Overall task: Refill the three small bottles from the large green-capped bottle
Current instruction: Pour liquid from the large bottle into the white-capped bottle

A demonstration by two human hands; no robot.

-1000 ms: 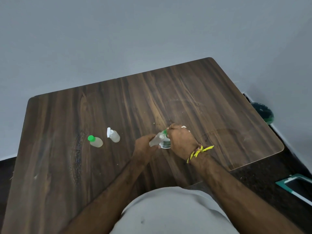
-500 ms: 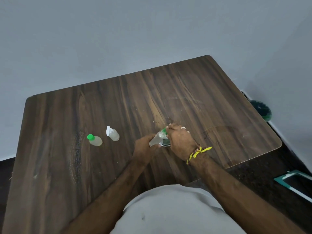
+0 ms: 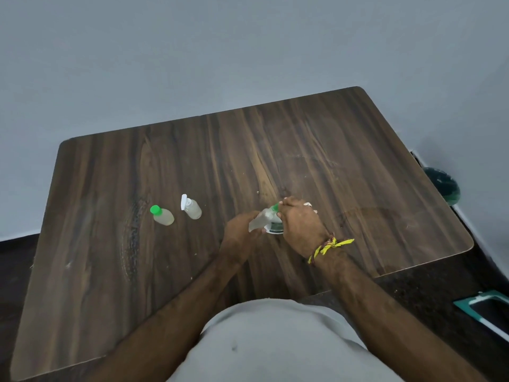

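Just right of the frame's centre, a small clear bottle is held tilted above the wooden table, its green cap pointing up and to the right. The left hand is closed around the bottle's lower end. The right hand curls over the cap end, fingers bent toward the green cap; whether they pinch the cap itself cannot be told. Beneath the two hands a larger container with a white and dark green label shows in part; most of it is hidden by the right hand. A yellow and maroon thread is tied around the right wrist.

Well apart, at the left of the frame's middle, two more small bottles stand on the table near each other: one with a green cap and, to its right, one with a white flip cap standing open.

At the right edge, off the table, a dark green round object sits on the floor.
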